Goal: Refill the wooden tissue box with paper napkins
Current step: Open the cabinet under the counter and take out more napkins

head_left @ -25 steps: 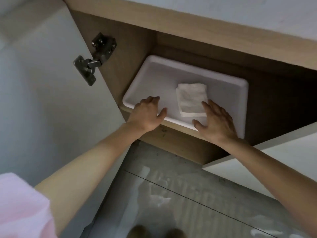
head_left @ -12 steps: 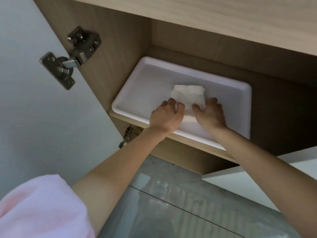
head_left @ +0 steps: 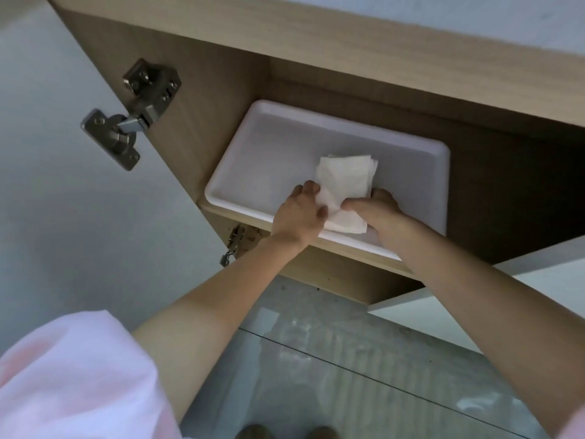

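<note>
A small stack of white paper napkins [head_left: 343, 182] lies in a white plastic tray [head_left: 262, 160] on a shelf inside an open wooden cabinet. My left hand [head_left: 297, 215] grips the stack's near left edge, fingers curled on it. From the right, my right hand [head_left: 376, 210] holds the stack's near edge, thumb on top. The stack's near end is lifted and tilted over the tray's front rim. No wooden tissue box is in view.
The white cabinet door [head_left: 63, 191] stands open at left, with a metal hinge [head_left: 133, 118] on it. A second hinge [head_left: 234, 245] sits under the shelf edge. Below is a grey tiled floor [head_left: 348, 359]. A white panel [head_left: 506, 296] lies at right.
Both hands went from the tray's front rim to the napkin stack and closed on it. The stack has been pulled toward the front rim and tilted.
</note>
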Demonstrator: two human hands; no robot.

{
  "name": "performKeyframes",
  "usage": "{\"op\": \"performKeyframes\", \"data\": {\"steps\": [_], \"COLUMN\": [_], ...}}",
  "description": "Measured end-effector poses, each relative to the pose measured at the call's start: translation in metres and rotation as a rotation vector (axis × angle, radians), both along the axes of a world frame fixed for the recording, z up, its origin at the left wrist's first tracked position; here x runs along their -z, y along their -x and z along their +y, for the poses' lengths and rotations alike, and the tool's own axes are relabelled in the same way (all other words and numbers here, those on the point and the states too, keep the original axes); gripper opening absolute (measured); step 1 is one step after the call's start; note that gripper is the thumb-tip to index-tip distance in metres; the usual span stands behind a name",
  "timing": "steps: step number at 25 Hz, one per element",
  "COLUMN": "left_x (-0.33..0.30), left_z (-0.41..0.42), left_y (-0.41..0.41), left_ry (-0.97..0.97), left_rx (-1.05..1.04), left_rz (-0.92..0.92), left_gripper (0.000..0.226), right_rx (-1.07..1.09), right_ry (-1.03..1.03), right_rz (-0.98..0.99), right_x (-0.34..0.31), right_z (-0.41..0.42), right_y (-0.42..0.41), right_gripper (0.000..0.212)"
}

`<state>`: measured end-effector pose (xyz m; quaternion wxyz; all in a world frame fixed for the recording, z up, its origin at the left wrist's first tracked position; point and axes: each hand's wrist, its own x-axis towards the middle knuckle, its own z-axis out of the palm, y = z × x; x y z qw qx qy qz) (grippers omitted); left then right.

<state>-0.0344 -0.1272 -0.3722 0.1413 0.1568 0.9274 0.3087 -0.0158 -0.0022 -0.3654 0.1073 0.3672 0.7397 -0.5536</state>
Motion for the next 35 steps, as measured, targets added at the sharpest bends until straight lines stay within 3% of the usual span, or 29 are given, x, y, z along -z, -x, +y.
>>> {"op": "performKeyframes", "data": {"steps": [8, 12, 14, 16, 21, 26, 30, 33, 35], "left_x": [-0.045, -0.083, -0.100, -0.113, -0.135, -0.152, -0.173, -0.198, -0.215], "left_z": [-0.022, -0.042, -0.053, -0.066, -0.088, -0.093, -0.102, -0.111, -0.115], "left_y": [-0.041, -0.066, -0.082, -0.101, -0.141, -0.163, -0.166, -0.167, -0.170], "left_ry": [-0.228, -0.428, -0.596, -0.697, -0.860, -0.936, -0.959, -1.038, -1.089], "left_rx": [-0.130, -0.208, -0.272, -0.367, -0.500, -0.533, -0.528, -0.506, -0.513], "left_rz": [-0.214, -0.545, -0.760, -0.860, -0.880, -0.896, -0.890, -0.856, -0.830], "left_gripper": [0.036, 0.056, 0.052, 0.043, 0.030, 0.049, 0.042, 0.042, 0.045], "right_rx": [0.056, -0.013, -0.105, -0.170, -0.155, -0.085, -0.057, 0.005, 0.053], "right_ry": [0.133, 0.255, 0.309, 0.353, 0.321, 0.271, 0.328, 0.505, 0.603], "right_rz": [0.071, 0.092, 0.063, 0.016, -0.029, -0.017, -0.028, -0.003, 0.064], "right_x": [-0.045, -0.085, -0.105, -0.124, -0.150, -0.161, -0.183, -0.203, -0.219], "right_z": [-0.017, -0.036, -0.046, -0.054, -0.069, -0.087, -0.097, -0.105, -0.112], "right_y": [-0.059, -0.097, -0.118, -0.135, -0.163, -0.178, -0.185, -0.194, -0.204], "right_gripper": [0.047, 0.043, 0.041, 0.039, 0.025, 0.014, 0.030, 0.060, 0.066]}}
